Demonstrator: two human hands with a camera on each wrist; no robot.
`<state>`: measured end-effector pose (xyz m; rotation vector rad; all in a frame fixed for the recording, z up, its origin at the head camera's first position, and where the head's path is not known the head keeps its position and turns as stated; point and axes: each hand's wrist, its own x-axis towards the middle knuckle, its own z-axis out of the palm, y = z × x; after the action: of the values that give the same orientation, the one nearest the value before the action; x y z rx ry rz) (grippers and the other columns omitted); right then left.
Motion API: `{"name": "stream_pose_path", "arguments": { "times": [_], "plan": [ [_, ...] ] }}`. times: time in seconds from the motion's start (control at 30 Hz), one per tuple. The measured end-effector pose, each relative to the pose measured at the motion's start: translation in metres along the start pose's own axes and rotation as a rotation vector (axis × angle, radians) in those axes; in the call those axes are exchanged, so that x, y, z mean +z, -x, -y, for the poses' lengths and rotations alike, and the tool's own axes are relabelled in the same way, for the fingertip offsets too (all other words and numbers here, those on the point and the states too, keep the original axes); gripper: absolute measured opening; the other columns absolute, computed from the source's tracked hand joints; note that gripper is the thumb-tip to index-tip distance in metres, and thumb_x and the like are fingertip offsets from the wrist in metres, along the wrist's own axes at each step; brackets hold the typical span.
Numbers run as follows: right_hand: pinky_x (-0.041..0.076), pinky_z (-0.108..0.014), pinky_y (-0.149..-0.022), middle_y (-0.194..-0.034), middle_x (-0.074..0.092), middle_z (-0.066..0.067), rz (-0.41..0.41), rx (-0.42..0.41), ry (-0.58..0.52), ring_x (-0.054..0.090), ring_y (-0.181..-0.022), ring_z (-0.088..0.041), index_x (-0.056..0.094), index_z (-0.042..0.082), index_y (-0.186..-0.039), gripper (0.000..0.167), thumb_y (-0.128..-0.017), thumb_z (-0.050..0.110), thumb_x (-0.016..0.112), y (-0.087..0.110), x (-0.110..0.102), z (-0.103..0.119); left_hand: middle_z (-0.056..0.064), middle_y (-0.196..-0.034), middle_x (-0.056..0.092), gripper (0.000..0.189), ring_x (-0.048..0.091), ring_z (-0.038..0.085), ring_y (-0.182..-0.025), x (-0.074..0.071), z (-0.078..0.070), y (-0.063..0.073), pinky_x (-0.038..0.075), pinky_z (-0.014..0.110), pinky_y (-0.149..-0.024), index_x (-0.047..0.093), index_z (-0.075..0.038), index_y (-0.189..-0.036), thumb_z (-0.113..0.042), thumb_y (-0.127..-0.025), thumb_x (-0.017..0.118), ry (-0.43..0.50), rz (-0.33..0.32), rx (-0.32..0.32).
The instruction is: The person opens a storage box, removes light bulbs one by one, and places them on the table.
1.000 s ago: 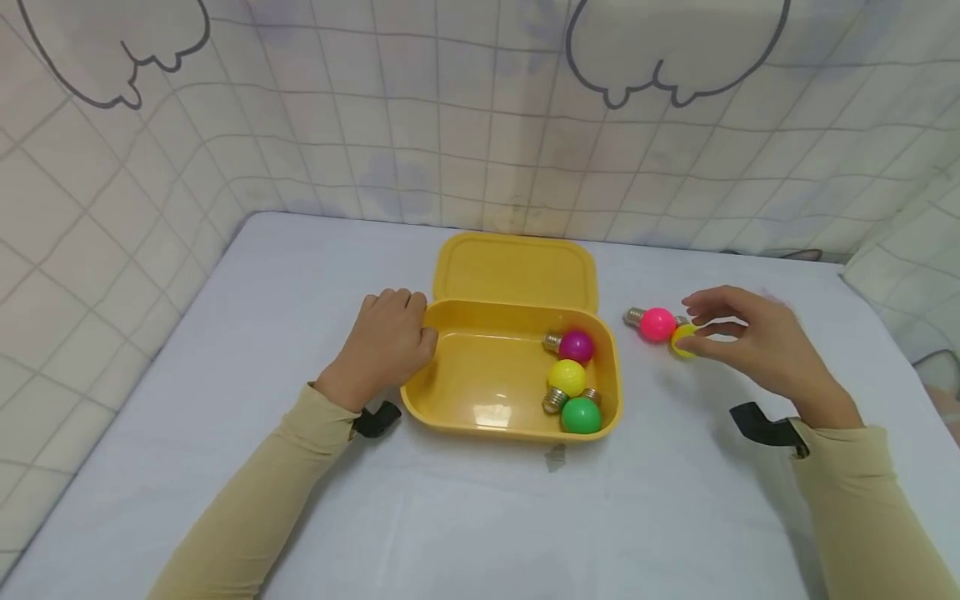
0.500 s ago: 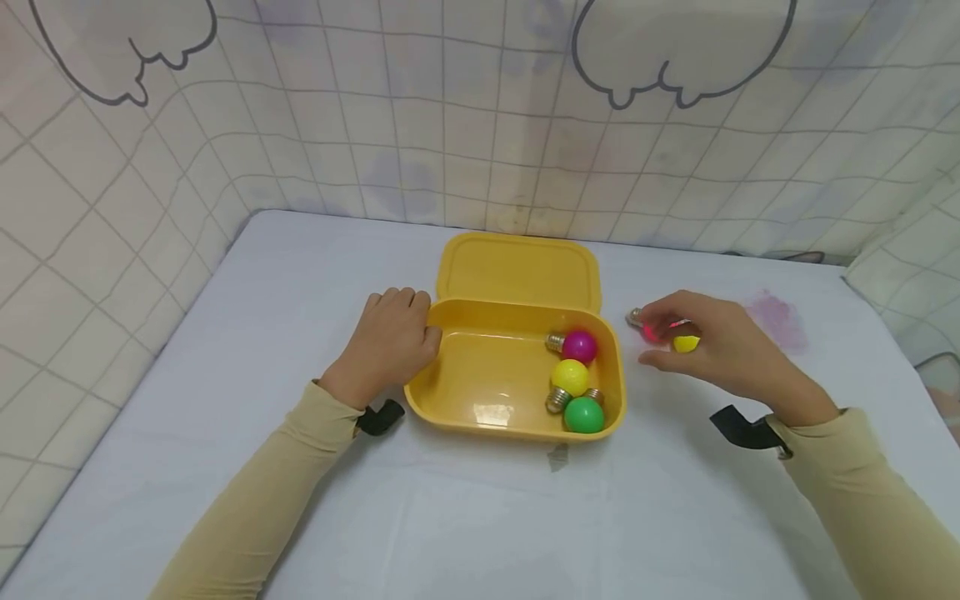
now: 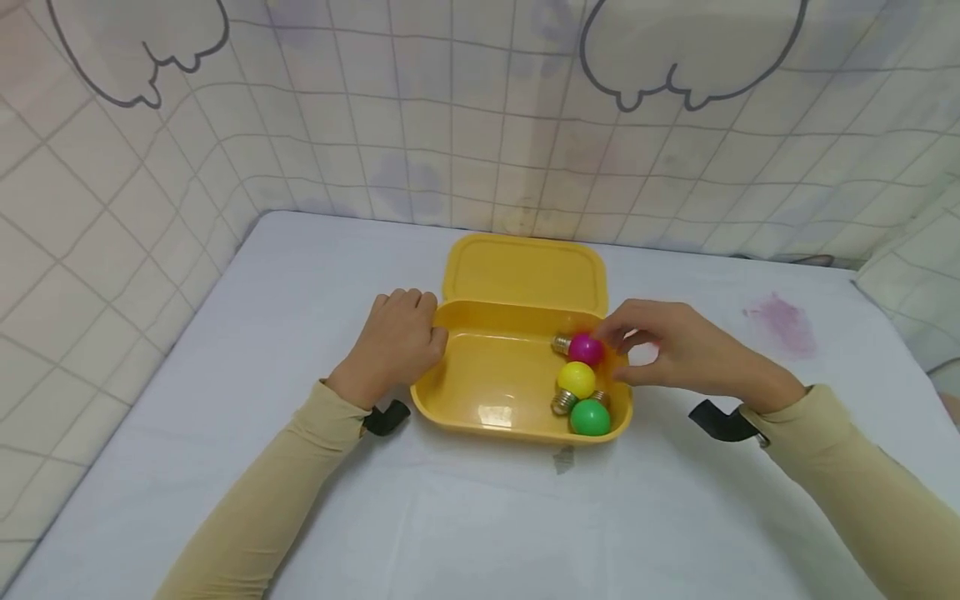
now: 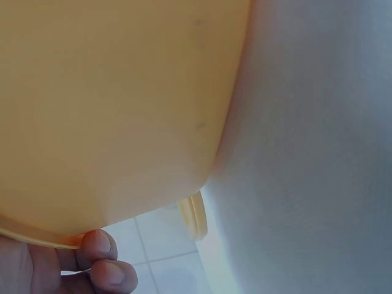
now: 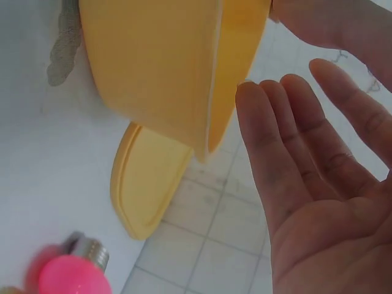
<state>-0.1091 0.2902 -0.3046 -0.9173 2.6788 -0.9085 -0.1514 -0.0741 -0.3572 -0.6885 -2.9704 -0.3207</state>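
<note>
My left hand [image 3: 393, 343] holds the left rim of a yellow plastic box [image 3: 483, 375]; the left wrist view shows its fingers [image 4: 113, 274] curled over the edge. Inside the box, at its right end, lie a purple light bulb [image 3: 586, 350], a yellow bulb [image 3: 576, 379] and a green bulb [image 3: 590, 417]. My right hand [image 3: 686, 354] is at the right rim, fingers and thumb apart, holding nothing. In the right wrist view a pink bulb [image 5: 73, 278] lies on the table outside the box. In the head view my right hand mostly hides it.
The box's yellow lid [image 3: 525, 271] is folded back flat behind it. White cloth covers the table [image 3: 487, 517], with a pink stain [image 3: 783, 323] at the right. A grid-patterned curtain [image 3: 480, 125] stands along the back.
My right hand has moved left, from above the loose pink and yellow bulbs to the box's right rim. My left hand stays on the left rim. The bulbs inside have not moved.
</note>
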Motion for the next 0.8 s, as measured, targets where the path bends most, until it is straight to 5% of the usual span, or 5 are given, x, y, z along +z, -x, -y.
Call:
{"name": "stream_pose_path", "arguments": {
  "times": [0.3,0.8],
  "plan": [
    [0.06,-0.031,-0.092,-0.121,0.072,-0.001,0.138,-0.097,-0.039,0.072,-0.102,-0.013,0.07,0.018,-0.123,0.046,-0.081,0.012,0.087,-0.023,0.013,0.005,0.007,-0.076,0.044,0.02,0.043,0.027,-0.073,0.002,0.002,0.0,0.027,0.035,-0.072,0.048,-0.006,-0.083,-0.02,-0.096,0.041,-0.011,-0.013,0.009],
    [0.056,-0.032,-0.091,-0.116,0.067,0.004,0.307,-0.015,0.073,0.06,-0.102,-0.012,0.068,0.02,-0.125,0.042,-0.085,0.016,0.081,-0.048,0.023,0.01,0.007,-0.076,0.044,0.02,0.043,0.027,-0.073,0.002,0.002,0.0,0.026,0.035,-0.072,0.048,-0.006,-0.084,-0.019,-0.096,0.04,-0.021,-0.01,0.006]
  ]
}}
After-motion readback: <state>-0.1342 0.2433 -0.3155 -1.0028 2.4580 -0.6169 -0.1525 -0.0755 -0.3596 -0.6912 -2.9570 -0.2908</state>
